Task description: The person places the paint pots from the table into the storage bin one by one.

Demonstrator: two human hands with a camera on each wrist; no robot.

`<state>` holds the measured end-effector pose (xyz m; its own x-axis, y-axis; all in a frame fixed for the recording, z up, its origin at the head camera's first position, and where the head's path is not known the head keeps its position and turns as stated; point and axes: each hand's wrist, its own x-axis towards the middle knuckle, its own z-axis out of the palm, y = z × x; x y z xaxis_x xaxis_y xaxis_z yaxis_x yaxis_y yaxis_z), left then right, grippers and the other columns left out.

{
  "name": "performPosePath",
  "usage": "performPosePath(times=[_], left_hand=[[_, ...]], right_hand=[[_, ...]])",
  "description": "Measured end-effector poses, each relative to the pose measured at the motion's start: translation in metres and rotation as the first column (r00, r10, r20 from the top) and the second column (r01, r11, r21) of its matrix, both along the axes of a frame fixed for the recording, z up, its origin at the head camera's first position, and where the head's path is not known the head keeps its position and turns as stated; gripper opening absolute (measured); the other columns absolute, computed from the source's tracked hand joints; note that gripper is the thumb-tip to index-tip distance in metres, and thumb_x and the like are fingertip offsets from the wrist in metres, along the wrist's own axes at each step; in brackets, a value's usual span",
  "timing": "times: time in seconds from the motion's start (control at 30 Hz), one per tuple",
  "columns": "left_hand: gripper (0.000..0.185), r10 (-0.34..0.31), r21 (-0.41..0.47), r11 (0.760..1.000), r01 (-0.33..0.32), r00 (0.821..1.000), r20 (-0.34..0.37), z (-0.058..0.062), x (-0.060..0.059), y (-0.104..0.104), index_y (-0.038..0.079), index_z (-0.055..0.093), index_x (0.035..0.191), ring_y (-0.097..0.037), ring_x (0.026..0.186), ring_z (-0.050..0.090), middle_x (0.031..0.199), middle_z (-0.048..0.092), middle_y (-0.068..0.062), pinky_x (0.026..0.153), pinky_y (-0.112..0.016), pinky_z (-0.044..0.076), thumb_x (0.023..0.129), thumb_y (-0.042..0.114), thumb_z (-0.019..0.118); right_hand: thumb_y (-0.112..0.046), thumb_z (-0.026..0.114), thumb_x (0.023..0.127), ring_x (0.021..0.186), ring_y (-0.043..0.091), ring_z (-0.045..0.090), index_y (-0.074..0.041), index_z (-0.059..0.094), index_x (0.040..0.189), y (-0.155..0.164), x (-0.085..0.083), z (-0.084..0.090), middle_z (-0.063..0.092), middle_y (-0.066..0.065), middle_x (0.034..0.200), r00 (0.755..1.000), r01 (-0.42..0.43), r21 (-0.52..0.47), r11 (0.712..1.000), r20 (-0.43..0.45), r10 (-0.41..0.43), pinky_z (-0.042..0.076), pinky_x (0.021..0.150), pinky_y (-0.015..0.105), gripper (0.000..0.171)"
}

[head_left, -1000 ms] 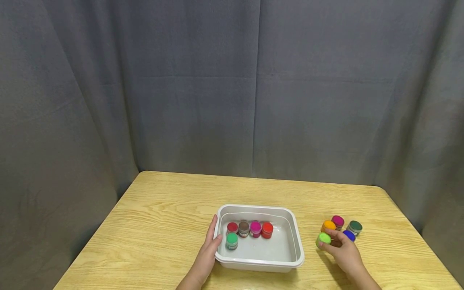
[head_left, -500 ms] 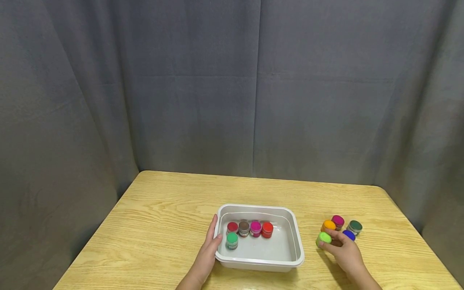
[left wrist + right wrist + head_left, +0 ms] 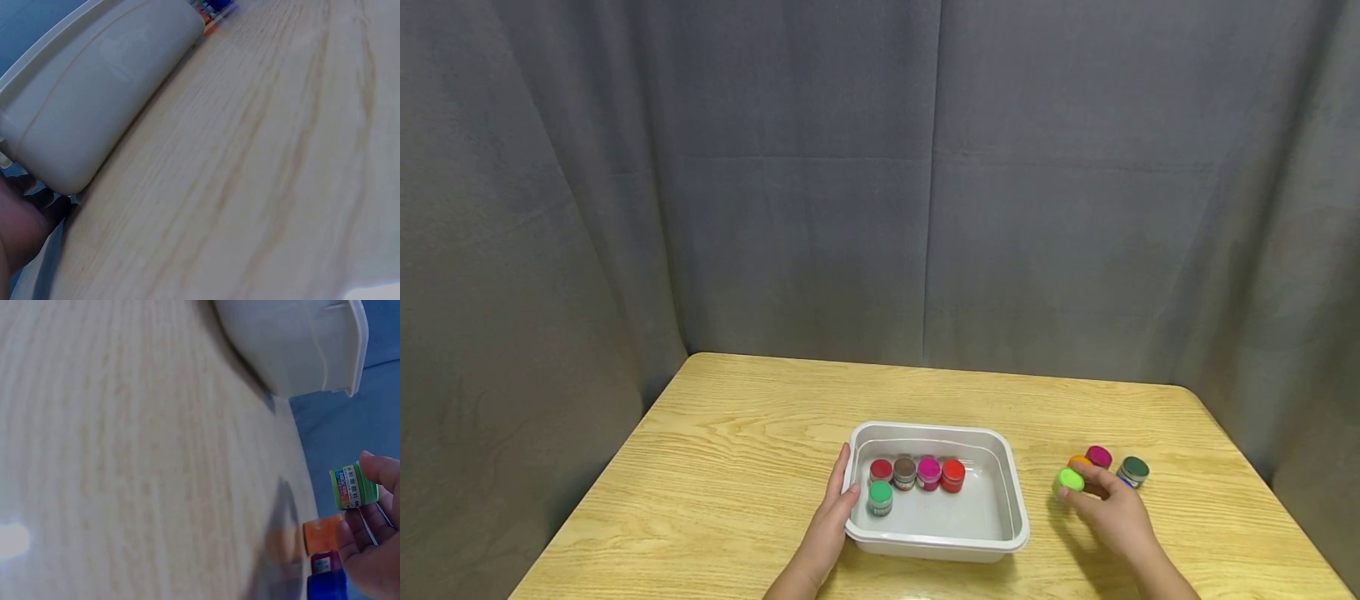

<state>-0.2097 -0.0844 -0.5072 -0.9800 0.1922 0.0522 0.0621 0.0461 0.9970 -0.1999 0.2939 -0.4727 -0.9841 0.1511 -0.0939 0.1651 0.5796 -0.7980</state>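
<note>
In the head view my left hand (image 3: 827, 521) holds the left side of a white plastic basin (image 3: 936, 546), thumb at the rim and fingers along the outer wall. My right hand (image 3: 1116, 508) pinches a light green paint jar (image 3: 1067, 482) between thumb and fingers. The right wrist view shows this labelled jar (image 3: 353, 487) tilted and raised off the table. Close behind it are an orange jar (image 3: 1078, 461), partly covered, and a magenta jar (image 3: 1099, 456). A dark green jar (image 3: 1134, 469) stands to the right; a blue jar (image 3: 1125, 482) is mostly hidden by my hand.
Inside the basin, a dark red jar (image 3: 881, 469), a brown jar (image 3: 905, 472), a pink jar (image 3: 928, 472) and a red jar (image 3: 952, 474) form a row. A teal jar (image 3: 880, 498) stands in front at the left. Grey curtains (image 3: 805, 208) surround the wooden table (image 3: 722, 467).
My right hand has raised the light green jar from the table and shifted it slightly away from me, covering more of the orange and blue jars. The left hand and basin stay put.
</note>
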Motion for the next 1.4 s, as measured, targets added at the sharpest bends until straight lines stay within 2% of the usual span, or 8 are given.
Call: performPosePath(times=[0.3, 0.5, 0.83, 0.97, 1.27, 1.4], left_hand=[[0.060, -0.009, 0.003, 1.000, 0.009, 1.000, 0.000, 0.001, 0.001, 0.000, 0.022, 0.010, 0.159, -0.041, 0.152, 0.001, 0.166, 0.005, -0.012, 0.116, -0.070, -0.001, 0.104, 0.026, 0.034], [0.060, -0.007, -0.006, 1.000, 0.007, 1.000, 0.004, 0.002, 0.001, 0.000, 0.023, 0.010, 0.159, -0.041, 0.152, 0.001, 0.166, 0.006, -0.012, 0.116, -0.070, -0.001, 0.105, 0.027, 0.034], [0.059, -0.008, -0.010, 1.000, 0.008, 1.000, -0.013, 0.001, 0.002, 0.000, 0.021, 0.010, 0.159, -0.043, 0.151, 0.001, 0.166, 0.005, -0.014, 0.116, -0.070, -0.001, 0.105, 0.024, 0.034], [0.059, -0.009, 0.000, 1.000, 0.009, 1.000, -0.023, -0.001, 0.001, 0.000, 0.021, 0.010, 0.159, -0.041, 0.152, 0.001, 0.166, 0.005, -0.014, 0.117, -0.068, -0.002, 0.105, 0.024, 0.034], [0.059, -0.008, 0.002, 1.000, 0.008, 1.000, -0.021, -0.001, 0.001, 0.000, 0.021, 0.010, 0.159, -0.040, 0.152, 0.000, 0.166, 0.005, -0.012, 0.117, -0.068, -0.002, 0.105, 0.025, 0.033], [0.059, -0.009, 0.001, 1.000, 0.009, 1.000, -0.019, -0.001, 0.000, 0.000, 0.022, 0.010, 0.159, -0.040, 0.152, 0.000, 0.167, 0.005, -0.011, 0.117, -0.068, -0.002, 0.105, 0.025, 0.033]], right_hand=[[-0.036, 0.071, 0.089, 0.126, 0.039, 0.050, 0.002, 0.044, 0.143, -0.007, -0.002, 0.018, 0.053, 0.024, 0.137, 0.999, -0.005, -0.016, 1.000, -0.036, 0.004, 0.055, 0.090, 0.029, 0.071], [-0.037, 0.070, 0.090, 0.125, 0.037, 0.053, -0.001, 0.044, 0.144, -0.015, -0.001, 0.030, 0.054, 0.022, 0.137, 0.998, -0.031, -0.044, 0.999, -0.055, 0.028, 0.056, 0.094, 0.037, 0.070], [-0.032, 0.073, 0.089, 0.115, 0.023, 0.059, -0.002, 0.048, 0.142, -0.031, -0.006, 0.046, 0.058, 0.019, 0.132, 0.995, -0.055, -0.071, 0.996, -0.086, 0.049, 0.055, 0.084, 0.022, 0.066], [-0.028, 0.074, 0.088, 0.114, 0.023, 0.058, -0.003, 0.051, 0.141, -0.041, -0.008, 0.051, 0.059, 0.018, 0.131, 0.994, -0.059, -0.083, 0.995, -0.092, 0.051, 0.054, 0.082, 0.020, 0.062], [-0.025, 0.074, 0.087, 0.119, 0.032, 0.057, -0.001, 0.052, 0.138, -0.063, -0.015, 0.056, 0.059, 0.019, 0.132, 0.991, -0.112, -0.132, 0.985, -0.090, 0.101, 0.058, 0.090, 0.036, 0.060], [-0.024, 0.075, 0.086, 0.118, 0.031, 0.057, -0.003, 0.054, 0.137, -0.074, -0.018, 0.056, 0.059, 0.017, 0.130, 0.989, -0.132, -0.161, 0.978, -0.089, 0.119, 0.057, 0.091, 0.038, 0.059]])
